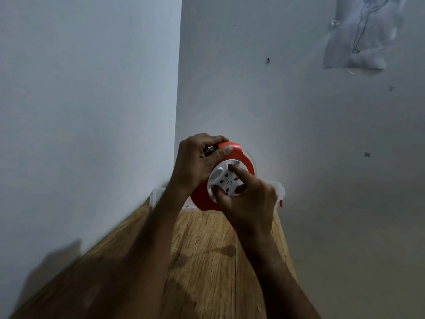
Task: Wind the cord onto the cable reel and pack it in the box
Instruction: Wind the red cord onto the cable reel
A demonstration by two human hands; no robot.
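While the left hand [195, 161] clamps the reel [232, 155] at its 11 o'clock rim, the right hand [249, 201] pinches the white hub [226, 180]. Best to crank evenly, reel held steady above the box [156, 195].

Wood-grain brown tabletop [207, 261] runs into the corner between two plain pale grey walls [92, 88]. Right-hand wall: crinkled clear plastic sheet [361, 35] with a thin line drawing, stuck up high near the top edge. Small dark nail or hole [268, 60] left of it, scattered scuff marks [367, 154] lower down.
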